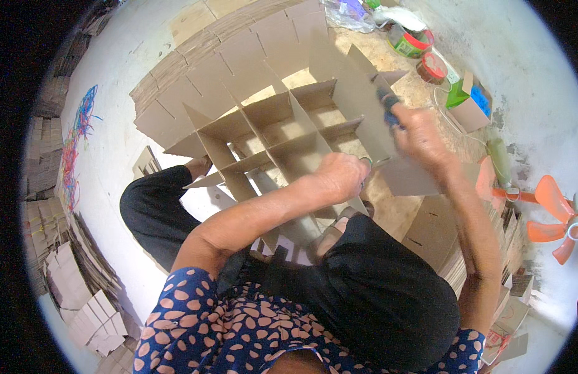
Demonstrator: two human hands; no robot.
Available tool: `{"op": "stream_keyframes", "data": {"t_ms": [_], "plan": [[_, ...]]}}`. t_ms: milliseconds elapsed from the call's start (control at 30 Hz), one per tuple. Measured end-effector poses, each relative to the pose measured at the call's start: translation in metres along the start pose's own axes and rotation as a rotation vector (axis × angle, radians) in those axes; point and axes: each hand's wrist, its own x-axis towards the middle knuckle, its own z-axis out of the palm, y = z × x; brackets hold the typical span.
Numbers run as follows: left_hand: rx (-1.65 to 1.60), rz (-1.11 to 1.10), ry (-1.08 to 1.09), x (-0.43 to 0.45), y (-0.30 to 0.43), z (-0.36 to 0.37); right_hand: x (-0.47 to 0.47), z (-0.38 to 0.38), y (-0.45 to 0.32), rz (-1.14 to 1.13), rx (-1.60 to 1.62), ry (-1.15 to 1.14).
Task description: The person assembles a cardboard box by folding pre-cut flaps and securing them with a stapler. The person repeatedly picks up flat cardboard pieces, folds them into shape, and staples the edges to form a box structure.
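Note:
A grid of interlocked cardboard dividers [293, 114] stands upright between my legs, with open square cells. My left hand [342, 175] is closed at the near right of the grid, on a divider's edge; its fingertips are partly hidden. A green band shows on one finger. My right hand [422, 133], blurred by motion, is at the grid's outer right panel [361, 107], with dark wraps on its fingers. Whether those fingers grip the panel is unclear. A loose-looking cardboard strip [408, 177] lies below the right hand.
Behind the grid is a long stack of slotted cardboard sheets [176, 79]. More cardboard stacks [434, 229] stand at my right. Tubs with red lids [431, 68], an open box [471, 105] and an orange fan [558, 219] lie farther right. Coloured strings [78, 140] lie left.

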Motion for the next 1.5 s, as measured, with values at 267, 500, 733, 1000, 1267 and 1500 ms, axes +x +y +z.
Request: {"op": "stream_keyframes", "data": {"t_ms": [267, 500, 733, 1000, 1267, 1500], "plan": [[-0.203, 0.207, 0.092, -0.024, -0.009, -0.015, -0.008, 0.055, 0.021, -0.004, -0.238, 0.055], [0.173, 0.150, -0.222, -0.193, -0.023, -0.060, 0.016, 0.046, 0.011, -0.013, -0.265, 0.267], [0.415, -0.036, 0.047, -0.175, -0.058, -0.023, -0.020, 0.116, -0.066, -0.229, 0.027, 0.244], [0.191, -0.020, 0.052, -0.103, -0.074, -0.045, -0.248, 0.054, -0.025, 0.310, -0.340, 0.557], [-0.120, -0.365, 0.738, -0.191, -0.114, -0.173, -0.373, 0.067, 0.006, 1.157, -0.139, 0.543], [0.403, -0.909, 0.967, -0.469, -0.165, -0.199, -0.426, 0.074, 0.057, 1.092, -0.002, 0.909]]}}
